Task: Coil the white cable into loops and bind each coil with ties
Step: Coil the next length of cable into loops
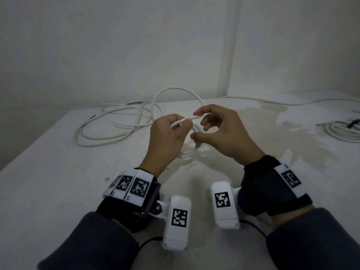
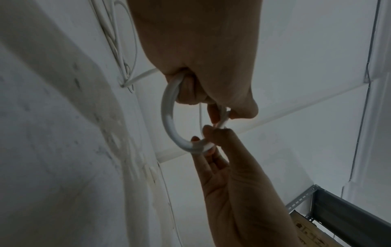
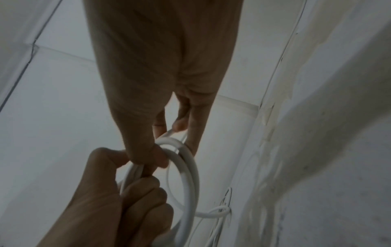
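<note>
A small coil of white cable (image 1: 191,151) hangs between both hands just above the white table (image 1: 58,172). My left hand (image 1: 181,126) grips one side of the coil with curled fingers; the left wrist view shows the ring (image 2: 169,117) running out of that fist. My right hand (image 1: 198,124) pinches the cable between thumb and forefinger at the coil's far side, with the other fingers (image 3: 180,125) loosely bent. From the coil a tall loop (image 1: 175,89) rises and runs into the loose cable (image 1: 116,121) spread over the table's back left.
Another bundled white coil (image 1: 342,131) with a dark piece (image 1: 353,122) lies at the right edge. A thin cable (image 1: 292,103) runs along the back right. A short black piece (image 1: 92,116) lies near the left edge. Walls close the back.
</note>
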Available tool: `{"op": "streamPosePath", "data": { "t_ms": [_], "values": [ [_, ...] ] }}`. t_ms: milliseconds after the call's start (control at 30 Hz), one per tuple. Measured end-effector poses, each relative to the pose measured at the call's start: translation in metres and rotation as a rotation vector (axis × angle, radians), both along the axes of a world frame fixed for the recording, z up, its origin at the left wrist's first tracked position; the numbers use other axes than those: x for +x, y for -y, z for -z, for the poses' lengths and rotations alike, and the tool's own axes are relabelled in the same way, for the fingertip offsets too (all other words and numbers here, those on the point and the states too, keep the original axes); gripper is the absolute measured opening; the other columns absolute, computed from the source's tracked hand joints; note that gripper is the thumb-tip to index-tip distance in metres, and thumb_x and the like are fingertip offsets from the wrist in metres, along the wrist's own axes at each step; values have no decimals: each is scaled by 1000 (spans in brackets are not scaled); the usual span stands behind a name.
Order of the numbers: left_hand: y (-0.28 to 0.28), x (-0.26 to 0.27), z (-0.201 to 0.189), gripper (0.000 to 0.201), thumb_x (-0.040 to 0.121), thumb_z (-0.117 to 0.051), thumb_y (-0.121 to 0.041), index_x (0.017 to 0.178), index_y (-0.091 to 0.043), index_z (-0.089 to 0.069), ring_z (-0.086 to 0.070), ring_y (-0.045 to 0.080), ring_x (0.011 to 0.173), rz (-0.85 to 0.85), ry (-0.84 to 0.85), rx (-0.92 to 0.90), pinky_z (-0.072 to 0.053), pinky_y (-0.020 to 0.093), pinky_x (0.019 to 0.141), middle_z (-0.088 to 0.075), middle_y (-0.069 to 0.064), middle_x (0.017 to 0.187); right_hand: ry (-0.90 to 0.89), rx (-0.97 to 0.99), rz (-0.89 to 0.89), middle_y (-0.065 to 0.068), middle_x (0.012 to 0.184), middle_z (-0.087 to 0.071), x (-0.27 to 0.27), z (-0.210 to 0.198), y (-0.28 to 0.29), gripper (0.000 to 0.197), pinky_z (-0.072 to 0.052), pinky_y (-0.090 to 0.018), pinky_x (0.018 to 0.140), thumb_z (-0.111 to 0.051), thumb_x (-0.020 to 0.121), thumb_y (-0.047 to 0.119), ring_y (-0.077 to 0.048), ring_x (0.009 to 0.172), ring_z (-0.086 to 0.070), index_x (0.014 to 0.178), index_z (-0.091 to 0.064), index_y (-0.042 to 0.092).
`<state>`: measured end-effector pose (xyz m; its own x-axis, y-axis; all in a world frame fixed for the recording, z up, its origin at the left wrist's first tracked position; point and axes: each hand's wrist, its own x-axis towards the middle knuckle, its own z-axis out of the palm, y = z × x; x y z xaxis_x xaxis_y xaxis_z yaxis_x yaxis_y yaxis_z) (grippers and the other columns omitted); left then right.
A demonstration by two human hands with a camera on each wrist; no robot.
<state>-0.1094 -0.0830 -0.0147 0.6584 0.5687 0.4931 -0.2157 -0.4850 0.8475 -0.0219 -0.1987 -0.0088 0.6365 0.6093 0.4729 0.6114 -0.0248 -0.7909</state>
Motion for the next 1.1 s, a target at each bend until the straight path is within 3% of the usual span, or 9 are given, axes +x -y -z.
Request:
{"op": "streamPosePath", "data": {
  "t_ms": [100, 167, 300, 467, 600, 700, 800, 933, 1100],
  "values": [
    [3, 0, 1, 18, 83, -63, -11, 65, -8, -67, -40, 2, 46, -21, 15, 21, -31, 15, 48, -49, -13, 45, 143, -54, 193, -2, 98, -48, 0, 2, -1, 36, -44, -22, 80, -84, 59, 20, -17, 93, -49, 87, -63, 28],
    [2, 0, 1, 17, 81, -65, -12, 65, -9, -66, -41, 1, 45, -17, 25, 28, -32, 14, 47, -50, -14, 44, 209, -86, 230, 0, 97, -44, -2, 1, 0, 31, -37, -26, 83, -84, 59, 27, -17, 97, -43, 81, -61, 29],
    [4, -2, -2, 18, 79, -63, -8, 62, -11, -65, -44, 1, 49, 11, 86, -7, -35, 13, 49, -53, -13, 47, 171, -45, 75, -5, 75, -64, -4, 1, -2, 15, -47, -34, 71, -69, 63, 28, -23, 75, -60, 66, -59, 16],
    [5, -1, -6, 29, 85, -54, 0, 60, -13, -57, -41, 0, 42, -19, 115, -172, -35, 13, 44, -49, -14, 43, -278, 37, -319, -13, 65, -68, -11, -4, 1, 14, -57, -36, 65, -57, 87, -5, -21, 61, -67, 77, -58, 6],
    [6, 0, -7, 22, 89, -48, -4, 70, -6, -60, -39, 3, 34, 8, 89, -417, -30, 13, 37, -46, -10, 41, -589, 143, -512, 0, 51, -43, -22, -2, -6, 16, -56, -34, 69, -44, 99, 7, -13, 46, -49, 90, -57, 3],
    [2, 3, -2, 24, 89, -48, -9, 70, -10, -62, -31, 8, 42, 30, 31, -455, -27, 17, 39, -45, 3, 57, -740, 176, -499, 7, 50, -28, -25, 0, -12, 29, -45, -25, 55, -37, 103, 20, -7, 41, -28, 89, -58, 5],
    [1, 5, 2, 26, 93, -53, -20, 69, -16, -60, -33, 6, 41, 91, -65, -412, -32, 19, 43, -44, -6, 51, -857, 219, -388, 8, 46, -24, -21, 0, -14, 33, -34, -20, 43, -36, 104, 25, -6, 38, -23, 81, -53, 7],
    [0, 7, 5, 37, 93, -49, -49, 94, -13, -57, -50, 13, 62, 75, -257, -391, -47, 29, 63, -51, -3, 67, -1093, 602, -216, 9, 40, -23, -1, -2, -6, 35, -27, -16, 36, -34, 104, 25, -5, 31, -21, 75, -45, 10],
    [-1, -3, 13, 48, 97, -49, -42, 84, 2, -64, -59, 16, 48, 294, -637, -622, -53, 23, 48, -67, 14, 67, -1351, 993, -253, 5, 41, -23, 16, 1, 4, 37, -31, -16, 35, -34, 104, 24, -7, 30, -21, 73, -45, 8]
  ]
}}
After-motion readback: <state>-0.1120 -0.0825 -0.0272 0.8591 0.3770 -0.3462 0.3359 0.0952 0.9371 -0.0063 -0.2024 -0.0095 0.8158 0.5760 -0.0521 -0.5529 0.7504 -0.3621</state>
